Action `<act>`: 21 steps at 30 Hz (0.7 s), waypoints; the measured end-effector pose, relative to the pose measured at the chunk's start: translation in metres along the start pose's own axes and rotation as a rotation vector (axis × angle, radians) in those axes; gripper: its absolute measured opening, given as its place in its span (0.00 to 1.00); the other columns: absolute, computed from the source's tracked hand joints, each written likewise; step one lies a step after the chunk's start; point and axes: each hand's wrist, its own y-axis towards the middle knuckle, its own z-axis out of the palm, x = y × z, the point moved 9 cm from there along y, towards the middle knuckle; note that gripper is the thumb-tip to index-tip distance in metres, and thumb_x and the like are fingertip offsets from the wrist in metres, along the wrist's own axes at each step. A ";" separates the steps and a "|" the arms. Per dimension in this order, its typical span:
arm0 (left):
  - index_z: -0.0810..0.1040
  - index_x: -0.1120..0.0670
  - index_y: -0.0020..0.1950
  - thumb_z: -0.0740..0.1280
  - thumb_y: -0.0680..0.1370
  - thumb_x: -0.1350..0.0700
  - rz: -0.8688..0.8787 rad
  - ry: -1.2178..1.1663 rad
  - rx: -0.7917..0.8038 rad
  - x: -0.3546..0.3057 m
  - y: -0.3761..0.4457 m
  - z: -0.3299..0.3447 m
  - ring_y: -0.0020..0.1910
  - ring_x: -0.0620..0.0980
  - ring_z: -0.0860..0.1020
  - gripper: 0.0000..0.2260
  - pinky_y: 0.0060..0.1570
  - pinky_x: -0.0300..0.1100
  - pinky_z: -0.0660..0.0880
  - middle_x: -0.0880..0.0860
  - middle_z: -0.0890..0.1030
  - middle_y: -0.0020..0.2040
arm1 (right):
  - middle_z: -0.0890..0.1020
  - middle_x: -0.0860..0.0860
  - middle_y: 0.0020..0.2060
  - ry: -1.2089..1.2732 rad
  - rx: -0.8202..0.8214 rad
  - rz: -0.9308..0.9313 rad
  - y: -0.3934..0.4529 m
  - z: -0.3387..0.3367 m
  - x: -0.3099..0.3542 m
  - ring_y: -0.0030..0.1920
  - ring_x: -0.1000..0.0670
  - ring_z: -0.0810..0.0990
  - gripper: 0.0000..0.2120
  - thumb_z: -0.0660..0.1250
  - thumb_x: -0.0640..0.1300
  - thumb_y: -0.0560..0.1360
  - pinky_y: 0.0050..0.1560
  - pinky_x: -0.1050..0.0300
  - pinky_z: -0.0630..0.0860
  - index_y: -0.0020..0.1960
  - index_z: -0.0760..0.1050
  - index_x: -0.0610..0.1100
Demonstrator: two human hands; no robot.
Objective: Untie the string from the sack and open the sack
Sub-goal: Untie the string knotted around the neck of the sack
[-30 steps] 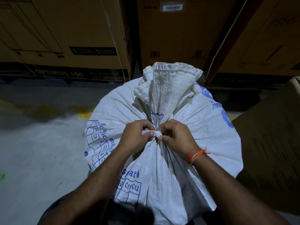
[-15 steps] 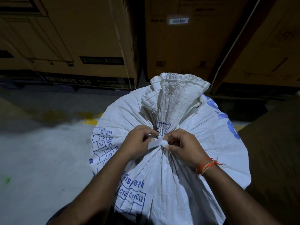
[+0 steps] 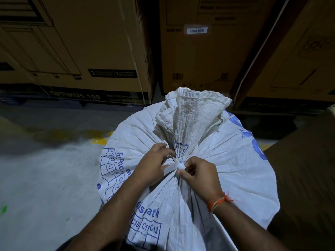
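A full white woven sack (image 3: 226, 171) with blue print stands in front of me, its neck gathered and its crinkled mouth (image 3: 192, 113) fanning upward. A flat white string (image 3: 175, 167) is knotted around the neck. My left hand (image 3: 154, 165) pinches a loose strip of the string just left of the knot. My right hand (image 3: 197, 175), with an orange thread on its wrist, pinches the knot from the right. Both hands press against the sack's neck, and the far side of the tie is hidden behind the gathered cloth.
Large brown cardboard boxes (image 3: 87, 48) stand stacked close behind the sack. Another brown box or board (image 3: 304, 178) rises at the right, touching the sack. Grey concrete floor (image 3: 41, 178) with a faded yellow mark lies to the left.
A strip of the string has come out leftward from the knot between my hands, which have moved slightly apart. The camera has tilted, so the sack sits lower in view.
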 end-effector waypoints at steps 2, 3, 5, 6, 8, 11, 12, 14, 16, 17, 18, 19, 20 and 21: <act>0.82 0.44 0.57 0.76 0.75 0.50 0.032 0.023 -0.049 0.000 0.001 -0.003 0.62 0.51 0.76 0.12 0.63 0.40 0.76 0.47 0.74 0.67 | 0.82 0.53 0.30 -0.021 0.000 -0.014 0.001 0.001 0.001 0.33 0.54 0.81 0.11 0.79 0.51 0.66 0.39 0.53 0.80 0.39 0.79 0.47; 0.81 0.43 0.54 0.76 0.75 0.51 0.041 0.066 -0.083 0.001 0.001 -0.007 0.62 0.51 0.74 0.09 0.61 0.39 0.74 0.45 0.76 0.64 | 0.82 0.52 0.30 -0.022 0.001 -0.019 0.002 0.001 0.000 0.33 0.54 0.81 0.11 0.78 0.51 0.66 0.38 0.53 0.80 0.39 0.79 0.47; 0.79 0.42 0.47 0.76 0.75 0.51 0.048 0.129 -0.138 -0.002 0.001 -0.014 0.59 0.50 0.71 0.07 0.59 0.42 0.70 0.43 0.80 0.56 | 0.83 0.52 0.31 -0.016 0.006 -0.023 0.002 0.000 -0.001 0.33 0.55 0.81 0.11 0.78 0.51 0.66 0.38 0.52 0.80 0.38 0.80 0.47; 0.78 0.43 0.45 0.75 0.75 0.50 0.045 0.134 -0.144 -0.002 0.001 -0.017 0.58 0.49 0.71 0.07 0.57 0.44 0.70 0.42 0.81 0.52 | 0.83 0.52 0.31 -0.010 0.008 -0.023 0.002 0.000 -0.001 0.34 0.55 0.81 0.11 0.78 0.51 0.66 0.38 0.53 0.80 0.38 0.80 0.47; 0.79 0.45 0.43 0.75 0.74 0.48 0.027 0.123 -0.124 -0.002 0.000 -0.021 0.53 0.47 0.73 0.06 0.52 0.48 0.74 0.42 0.82 0.45 | 0.83 0.52 0.31 0.000 0.011 -0.024 0.002 -0.001 -0.001 0.34 0.55 0.81 0.10 0.78 0.51 0.67 0.38 0.53 0.80 0.38 0.80 0.47; 0.79 0.47 0.41 0.73 0.72 0.48 0.015 0.075 -0.105 -0.003 0.000 -0.023 0.42 0.43 0.78 0.06 0.44 0.51 0.78 0.44 0.81 0.40 | 0.83 0.53 0.32 0.022 0.010 -0.025 0.001 -0.002 0.001 0.34 0.56 0.81 0.08 0.78 0.48 0.67 0.39 0.55 0.80 0.39 0.80 0.47; 0.79 0.48 0.41 0.73 0.72 0.48 0.017 0.073 -0.109 -0.004 -0.001 -0.024 0.41 0.43 0.78 0.06 0.43 0.50 0.78 0.44 0.81 0.40 | 0.83 0.52 0.32 0.025 0.007 -0.025 0.001 -0.002 0.001 0.34 0.56 0.81 0.08 0.78 0.48 0.67 0.39 0.55 0.79 0.39 0.80 0.47; 0.79 0.48 0.42 0.73 0.73 0.49 0.012 0.080 -0.104 -0.004 -0.002 -0.024 0.40 0.44 0.78 0.06 0.42 0.49 0.77 0.45 0.81 0.39 | 0.83 0.52 0.32 0.027 0.000 -0.027 0.001 -0.002 0.001 0.35 0.55 0.81 0.08 0.78 0.48 0.67 0.39 0.54 0.79 0.39 0.80 0.47; 0.79 0.49 0.44 0.73 0.74 0.49 0.008 0.068 -0.088 -0.003 -0.002 -0.022 0.39 0.45 0.79 0.05 0.41 0.49 0.78 0.46 0.82 0.38 | 0.83 0.52 0.32 0.026 -0.005 -0.031 0.001 -0.002 0.000 0.35 0.55 0.81 0.08 0.78 0.48 0.67 0.39 0.54 0.80 0.39 0.80 0.47; 0.80 0.48 0.44 0.72 0.74 0.49 0.009 0.059 -0.080 -0.003 -0.002 -0.022 0.39 0.44 0.80 0.04 0.42 0.49 0.78 0.46 0.83 0.38 | 0.83 0.52 0.32 0.022 -0.006 -0.035 0.001 -0.002 0.000 0.35 0.55 0.81 0.08 0.78 0.49 0.67 0.39 0.53 0.80 0.39 0.80 0.47; 0.81 0.47 0.45 0.71 0.75 0.49 0.013 0.049 -0.072 -0.003 -0.002 -0.021 0.40 0.43 0.80 0.04 0.43 0.48 0.78 0.46 0.84 0.39 | 0.83 0.52 0.32 0.018 -0.009 -0.039 0.002 -0.002 0.000 0.35 0.55 0.81 0.09 0.78 0.49 0.67 0.39 0.53 0.79 0.39 0.80 0.47; 0.82 0.47 0.46 0.71 0.75 0.48 0.019 0.038 -0.065 -0.004 -0.002 -0.021 0.41 0.43 0.80 0.04 0.43 0.47 0.78 0.45 0.84 0.40 | 0.83 0.52 0.32 0.014 -0.012 -0.044 0.002 -0.001 0.001 0.35 0.55 0.81 0.09 0.77 0.49 0.67 0.39 0.52 0.79 0.39 0.80 0.46; 0.84 0.47 0.46 0.70 0.74 0.48 0.025 0.024 -0.059 -0.005 -0.002 -0.020 0.41 0.42 0.80 0.05 0.44 0.46 0.78 0.45 0.84 0.41 | 0.83 0.52 0.32 0.011 -0.015 -0.048 0.002 -0.001 0.001 0.35 0.55 0.81 0.09 0.77 0.49 0.67 0.39 0.52 0.79 0.39 0.80 0.46; 0.84 0.47 0.45 0.69 0.74 0.47 0.027 0.012 -0.055 -0.007 -0.002 -0.020 0.42 0.42 0.80 0.07 0.45 0.46 0.78 0.45 0.85 0.41 | 0.83 0.52 0.32 0.007 -0.016 -0.052 0.002 -0.001 0.001 0.35 0.55 0.81 0.09 0.77 0.49 0.67 0.39 0.52 0.79 0.39 0.80 0.46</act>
